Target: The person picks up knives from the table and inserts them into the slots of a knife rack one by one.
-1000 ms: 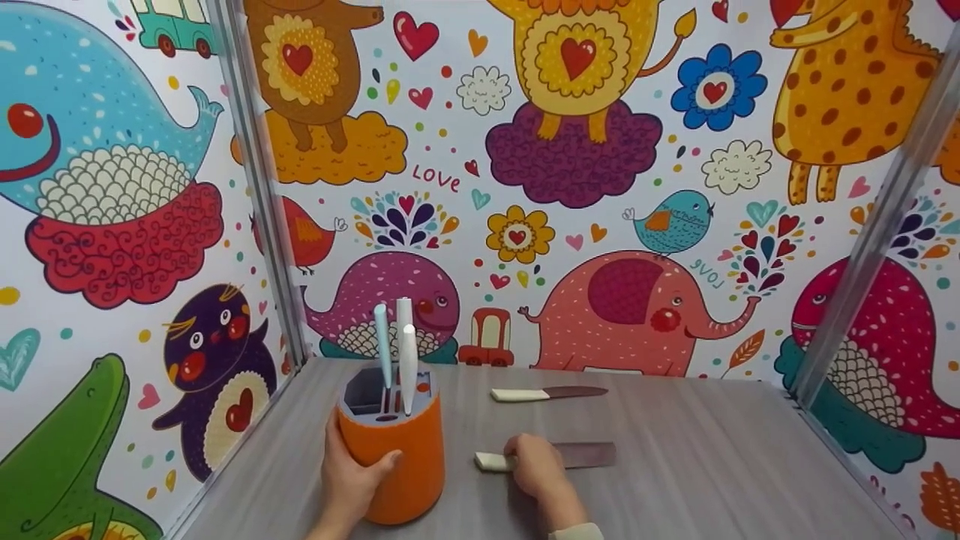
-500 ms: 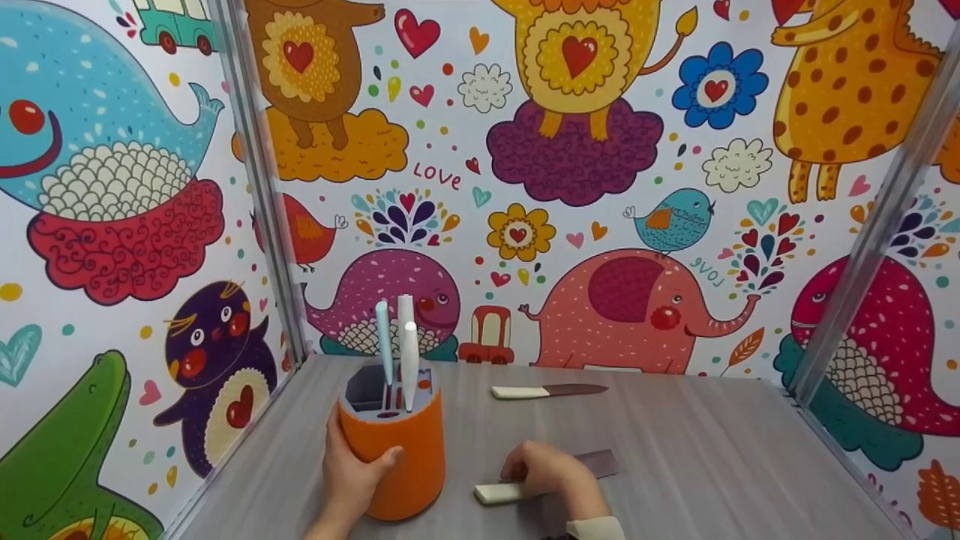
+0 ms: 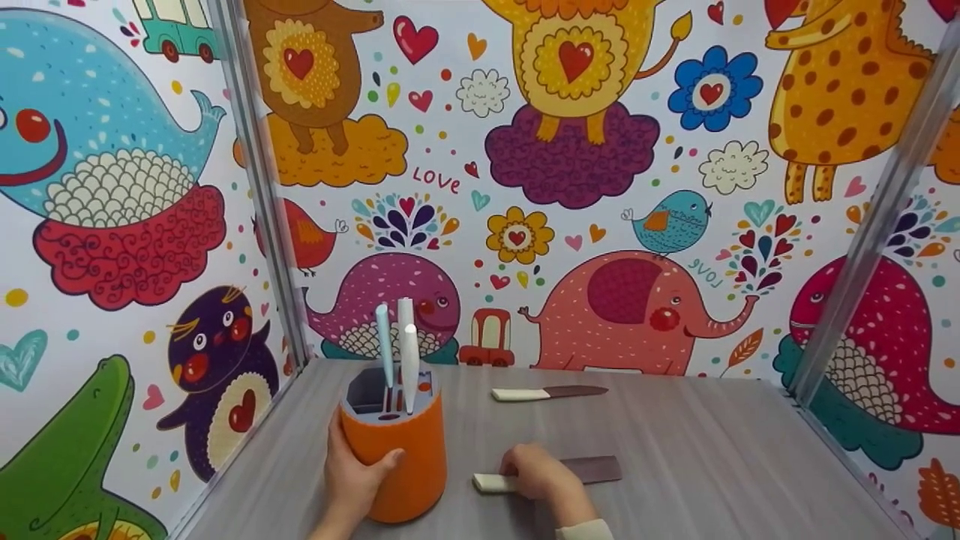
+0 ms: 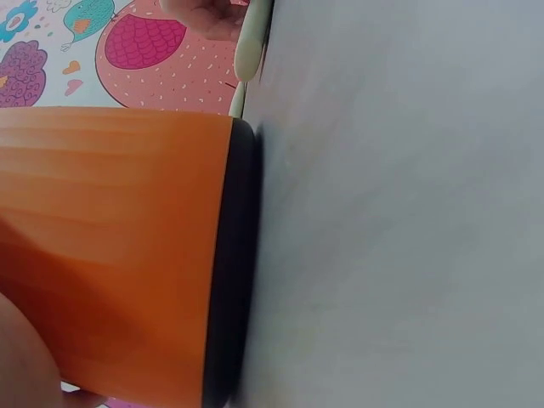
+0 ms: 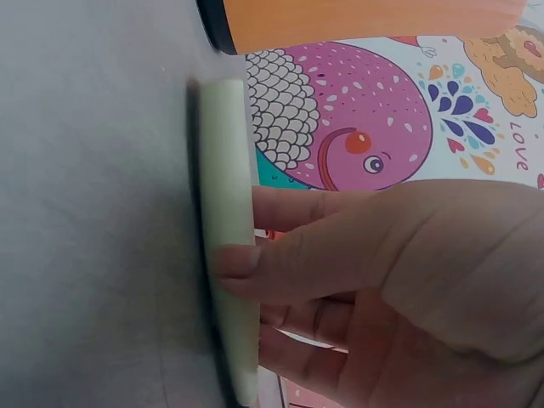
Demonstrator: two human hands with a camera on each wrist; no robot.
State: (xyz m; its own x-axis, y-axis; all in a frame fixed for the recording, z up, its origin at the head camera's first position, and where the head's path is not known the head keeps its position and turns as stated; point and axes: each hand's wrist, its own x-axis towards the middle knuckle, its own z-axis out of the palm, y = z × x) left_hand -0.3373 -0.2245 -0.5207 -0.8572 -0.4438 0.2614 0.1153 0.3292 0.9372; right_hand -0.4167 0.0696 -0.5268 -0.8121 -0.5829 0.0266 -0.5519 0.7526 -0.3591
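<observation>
My left hand (image 3: 352, 476) grips the left side of an orange knife block (image 3: 409, 465), thumb across its front. The block stands upright, with light blue and white handles (image 3: 409, 360) sticking up from its grey top. To its right, a cleaver (image 3: 600, 469) with a cream handle lies near the table surface, blade pointing right. My right hand (image 3: 536, 472) holds that cleaver by its handle (image 5: 228, 170); the thumb presses one side and the fingers are on the other. Whether the cleaver touches the table is unclear. Behind it lies a smaller knife (image 3: 551, 393) with a cream handle.
The grey wood-grain table (image 3: 690, 450) carries all these things. Printed cartoon walls (image 3: 465, 150) close it in at the back and on both sides, with metal posts (image 3: 274, 210) at the back corners.
My right hand and the cleaver have shifted slightly toward me. The cleaver tilted half a second ago and is nearly level again now. My left hand and the knife block stay put.
</observation>
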